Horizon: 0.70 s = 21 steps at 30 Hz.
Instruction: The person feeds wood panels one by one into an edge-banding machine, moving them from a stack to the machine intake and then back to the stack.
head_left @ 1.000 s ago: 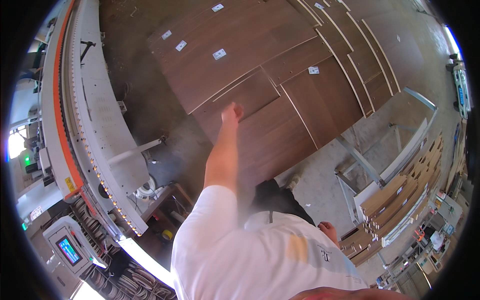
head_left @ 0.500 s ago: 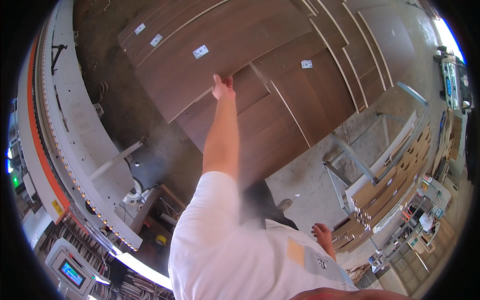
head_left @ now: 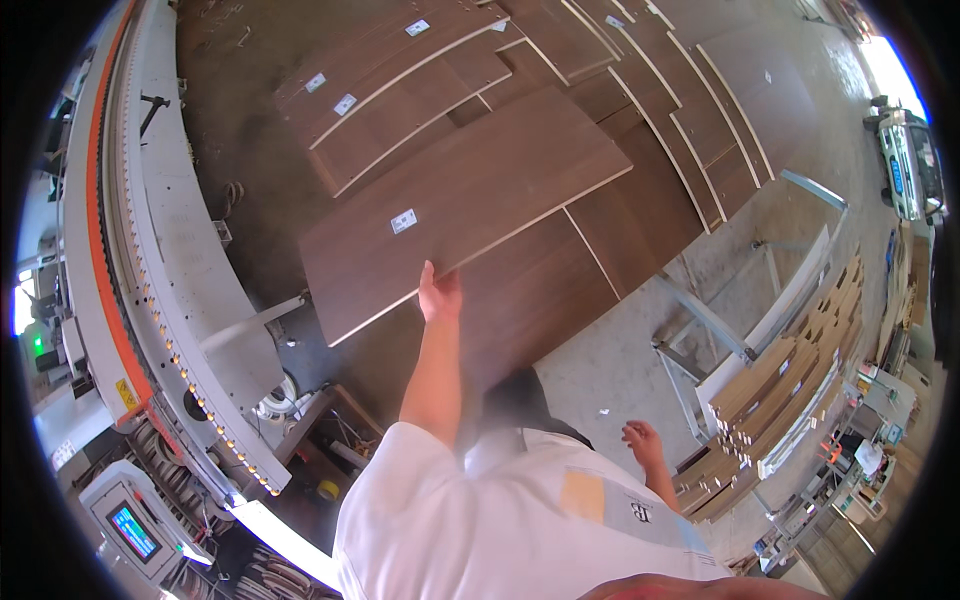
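My left hand [head_left: 441, 292] grips the near pale edge of a long brown panel [head_left: 480, 185], thumb uppermost and fingers partly hidden beneath. This panel carries a white label [head_left: 403, 221] and lies slanted across other brown boards. Off to the right by my side hangs my right hand [head_left: 643, 441], its fingers loosely bent and apart, holding nothing. Below the gripped panel, a wide brown board [head_left: 540, 275] extends toward my body.
More labelled brown panels [head_left: 420, 75] overlap at the far side. Along the left runs a long machine [head_left: 205, 250] with a control screen [head_left: 135, 530]. A metal frame [head_left: 710, 310] and stacked wooden strips [head_left: 770, 400] stand at right; a vehicle [head_left: 910, 165] is beyond.
My left hand has drawn the long panel toward me, uncovering boards behind it. My right hand stays by my side, shifted slightly upward in view.
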Each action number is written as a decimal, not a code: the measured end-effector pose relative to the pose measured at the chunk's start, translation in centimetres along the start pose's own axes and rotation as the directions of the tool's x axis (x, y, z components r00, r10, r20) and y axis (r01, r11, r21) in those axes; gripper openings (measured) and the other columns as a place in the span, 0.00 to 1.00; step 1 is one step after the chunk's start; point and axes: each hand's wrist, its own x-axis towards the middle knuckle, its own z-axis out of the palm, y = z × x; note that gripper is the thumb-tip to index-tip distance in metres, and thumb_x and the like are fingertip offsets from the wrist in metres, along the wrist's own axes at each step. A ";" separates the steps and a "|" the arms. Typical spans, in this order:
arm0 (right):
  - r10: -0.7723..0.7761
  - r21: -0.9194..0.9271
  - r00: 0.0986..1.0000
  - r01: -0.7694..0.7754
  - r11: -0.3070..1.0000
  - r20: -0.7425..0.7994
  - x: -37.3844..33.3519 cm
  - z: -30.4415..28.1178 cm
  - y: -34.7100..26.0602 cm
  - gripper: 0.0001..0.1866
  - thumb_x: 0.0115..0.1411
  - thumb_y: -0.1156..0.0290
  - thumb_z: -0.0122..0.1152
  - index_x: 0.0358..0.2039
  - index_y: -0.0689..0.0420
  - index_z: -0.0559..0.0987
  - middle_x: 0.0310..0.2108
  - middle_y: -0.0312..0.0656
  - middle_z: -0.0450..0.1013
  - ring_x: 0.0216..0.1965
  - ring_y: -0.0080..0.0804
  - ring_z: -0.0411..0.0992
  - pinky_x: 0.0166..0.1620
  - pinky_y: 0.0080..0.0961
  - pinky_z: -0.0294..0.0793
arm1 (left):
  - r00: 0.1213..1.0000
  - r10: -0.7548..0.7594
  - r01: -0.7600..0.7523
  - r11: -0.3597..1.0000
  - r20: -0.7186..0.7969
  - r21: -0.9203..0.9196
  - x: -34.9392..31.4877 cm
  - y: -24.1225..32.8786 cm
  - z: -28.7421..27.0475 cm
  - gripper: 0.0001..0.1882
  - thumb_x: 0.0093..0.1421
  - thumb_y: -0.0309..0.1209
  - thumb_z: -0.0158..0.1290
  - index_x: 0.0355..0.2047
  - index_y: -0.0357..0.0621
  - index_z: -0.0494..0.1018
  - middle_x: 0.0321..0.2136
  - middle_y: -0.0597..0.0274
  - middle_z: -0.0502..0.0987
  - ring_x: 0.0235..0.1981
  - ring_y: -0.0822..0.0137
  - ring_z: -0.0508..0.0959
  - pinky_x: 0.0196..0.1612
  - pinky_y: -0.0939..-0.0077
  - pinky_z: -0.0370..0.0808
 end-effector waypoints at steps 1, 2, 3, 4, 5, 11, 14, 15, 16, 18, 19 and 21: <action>-0.061 -0.025 0.998 0.061 0.998 0.007 1.0 -0.1 -0.1 0.16 0.64 0.64 0.64 0.47 0.59 0.80 0.38 0.39 0.81 0.38 0.27 0.79 0.38 0.26 0.76 | 1.000 0.011 -0.011 1.000 0.017 -0.003 -1.2 0.7 -0.6 0.14 0.66 0.30 0.56 0.50 0.39 0.73 0.48 0.56 0.80 0.50 0.58 0.79 0.55 0.58 0.78; -0.126 -0.064 0.992 0.126 0.990 -0.003 1.9 0.0 -0.5 0.14 0.64 0.64 0.63 0.46 0.58 0.80 0.35 0.38 0.80 0.36 0.25 0.78 0.37 0.25 0.76 | 0.999 0.023 -0.023 1.000 0.034 -0.006 -2.2 1.3 -1.5 0.13 0.66 0.29 0.55 0.49 0.38 0.73 0.48 0.55 0.80 0.50 0.57 0.79 0.54 0.58 0.79; -0.202 -0.105 0.979 0.202 0.974 0.006 2.8 -0.2 -1.0 0.14 0.64 0.64 0.62 0.45 0.58 0.80 0.34 0.37 0.80 0.35 0.25 0.77 0.37 0.25 0.76 | 0.998 0.037 -0.036 0.999 0.048 -0.011 -3.5 2.1 -2.7 0.13 0.65 0.28 0.55 0.49 0.38 0.73 0.47 0.55 0.80 0.50 0.57 0.79 0.53 0.58 0.80; -0.275 -0.141 0.961 0.275 0.951 0.018 4.1 -0.4 -1.0 0.13 0.65 0.64 0.62 0.45 0.58 0.80 0.33 0.37 0.79 0.35 0.25 0.77 0.37 0.25 0.76 | 0.999 0.044 -0.044 0.999 0.030 -0.002 -5.2 2.7 -3.5 0.12 0.64 0.26 0.55 0.47 0.39 0.73 0.47 0.55 0.80 0.50 0.57 0.80 0.53 0.56 0.80; -0.342 -0.170 0.939 0.342 0.924 0.032 4.9 -0.2 -1.0 0.13 0.65 0.64 0.62 0.45 0.58 0.80 0.32 0.36 0.79 0.34 0.24 0.77 0.37 0.25 0.76 | 0.998 0.045 -0.045 0.999 0.036 -0.013 -7.0 3.6 -4.6 0.12 0.64 0.26 0.56 0.47 0.39 0.73 0.46 0.56 0.80 0.49 0.57 0.80 0.53 0.57 0.80; -0.361 0.437 0.930 0.353 0.827 -0.067 7.6 3.3 -8.5 0.28 0.69 0.47 0.52 0.52 0.61 0.77 0.48 0.43 0.78 0.46 0.33 0.77 0.48 0.30 0.77 | 0.994 0.042 -0.041 0.999 0.104 -0.015 -22.1 11.0 -9.0 0.07 0.62 0.27 0.56 0.41 0.42 0.75 0.42 0.59 0.82 0.44 0.57 0.82 0.49 0.59 0.82; -0.322 0.762 0.929 0.076 0.643 0.179 2.9 6.3 -15.3 0.36 0.69 0.38 0.44 0.54 0.61 0.76 0.52 0.43 0.77 0.49 0.37 0.77 0.50 0.34 0.77 | 0.982 0.064 -0.071 0.997 0.180 0.033 -31.6 17.5 -13.8 0.12 0.61 0.28 0.57 0.45 0.43 0.75 0.44 0.59 0.81 0.47 0.57 0.81 0.53 0.58 0.80; -0.356 0.792 0.901 0.024 0.610 0.247 1.3 7.0 -16.3 0.37 0.68 0.36 0.43 0.54 0.60 0.77 0.50 0.42 0.78 0.49 0.37 0.77 0.51 0.35 0.77 | 0.975 0.102 -0.111 0.993 0.197 0.039 -33.7 18.8 -15.0 0.14 0.60 0.28 0.57 0.47 0.43 0.75 0.45 0.59 0.81 0.48 0.57 0.80 0.53 0.58 0.80; -0.389 0.814 0.867 -0.033 0.579 0.312 0.2 8.1 -16.6 0.39 0.68 0.34 0.41 0.54 0.59 0.77 0.49 0.41 0.78 0.48 0.37 0.77 0.51 0.36 0.77 | 0.967 0.138 -0.151 0.987 0.213 0.046 -36.2 20.0 -15.3 0.16 0.60 0.27 0.57 0.49 0.43 0.74 0.45 0.59 0.81 0.48 0.56 0.80 0.53 0.59 0.80; -0.551 0.811 0.685 -0.102 0.576 0.477 0.1 9.0 -15.4 0.39 0.68 0.33 0.41 0.53 0.58 0.78 0.46 0.39 0.80 0.47 0.35 0.78 0.52 0.35 0.77 | 0.953 0.209 -0.227 0.972 0.220 0.058 -39.3 22.8 -18.8 0.23 0.57 0.28 0.59 0.54 0.43 0.73 0.47 0.60 0.80 0.49 0.56 0.79 0.55 0.60 0.78; -0.610 0.800 0.574 -0.141 0.584 0.546 -0.3 9.9 -14.6 0.39 0.68 0.33 0.40 0.52 0.58 0.79 0.44 0.39 0.80 0.46 0.34 0.78 0.52 0.35 0.77 | 0.955 0.218 -0.237 0.969 0.200 0.074 -40.2 24.4 -20.9 0.23 0.56 0.28 0.60 0.54 0.43 0.73 0.47 0.60 0.80 0.49 0.56 0.79 0.56 0.60 0.76; -0.441 0.732 0.758 -0.069 0.678 0.480 -4.7 12.3 -15.8 0.39 0.68 0.32 0.40 0.50 0.58 0.80 0.39 0.36 0.81 0.40 0.30 0.78 0.49 0.30 0.77 | 0.954 0.262 -0.275 0.959 0.146 0.074 -42.2 26.5 -25.1 0.24 0.55 0.30 0.61 0.53 0.42 0.73 0.47 0.59 0.80 0.50 0.56 0.78 0.58 0.58 0.74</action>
